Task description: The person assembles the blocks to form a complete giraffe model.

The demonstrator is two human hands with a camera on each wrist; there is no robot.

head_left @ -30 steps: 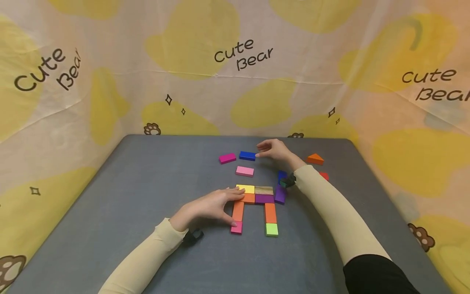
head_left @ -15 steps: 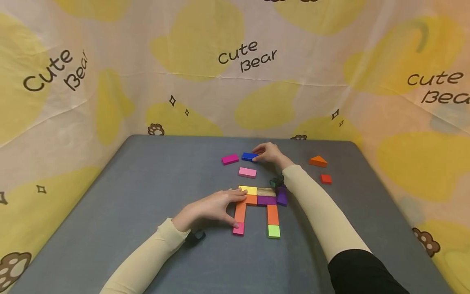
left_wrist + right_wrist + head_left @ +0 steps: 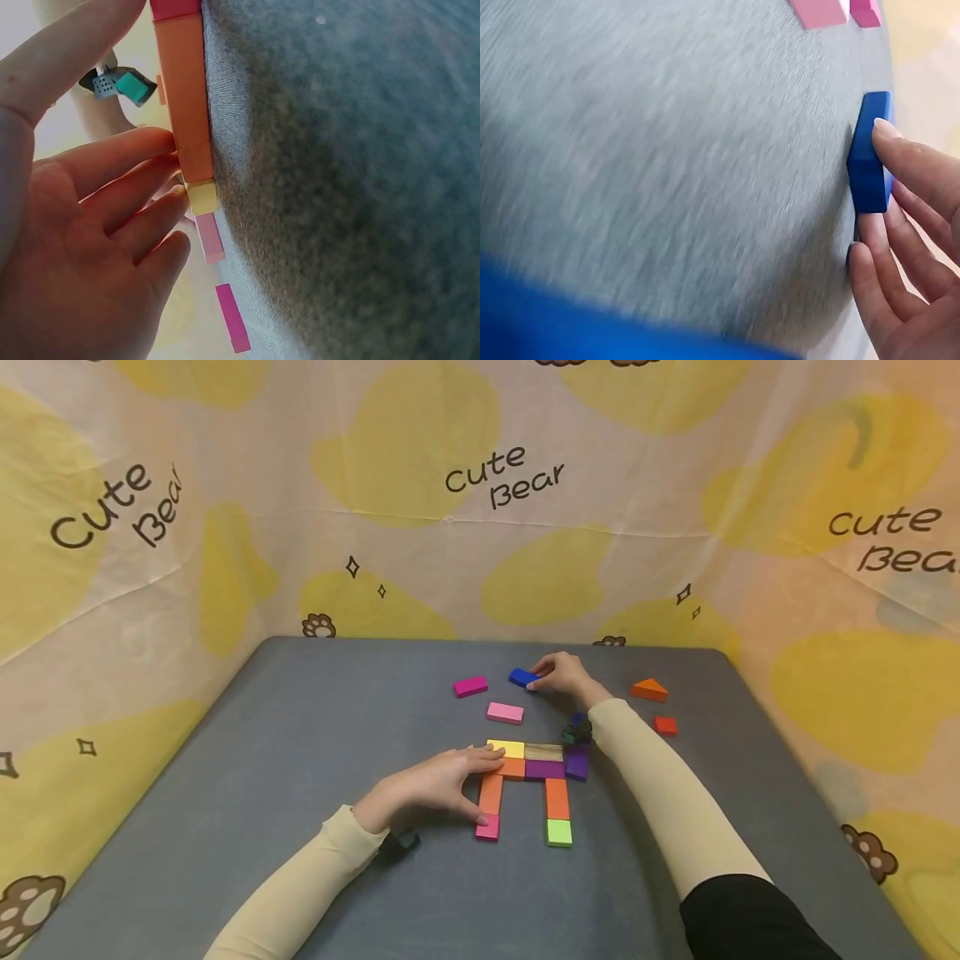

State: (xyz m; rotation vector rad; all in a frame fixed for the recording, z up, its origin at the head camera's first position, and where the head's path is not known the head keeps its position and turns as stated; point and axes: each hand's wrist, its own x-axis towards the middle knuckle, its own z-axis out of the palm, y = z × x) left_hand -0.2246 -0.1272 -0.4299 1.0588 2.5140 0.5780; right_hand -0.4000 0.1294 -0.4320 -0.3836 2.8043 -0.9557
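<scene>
Now the right hand (image 3: pixel 566 676) pinches a blue block (image 3: pixel 521 677) near the table's (image 3: pixel 360 718) far edge; left hand (image 3: pixel 437 782), thumb and fingers apart.

Grey table (image 3: pixel 360 710), far corners rounded. Printed cloth (image 3: pixel 420 560) behind far edge and along left and right edges: pale, yellow blotches (image 3: pixel 543 577), "Cute Bear" lettering (image 3: pixel 506 477) three times. Brown paw print (image 3: pixel 318 626) near far-left corner, more beside other edges. Sparkle outlines (image 3: pixel 352 567) above far edge.
</scene>
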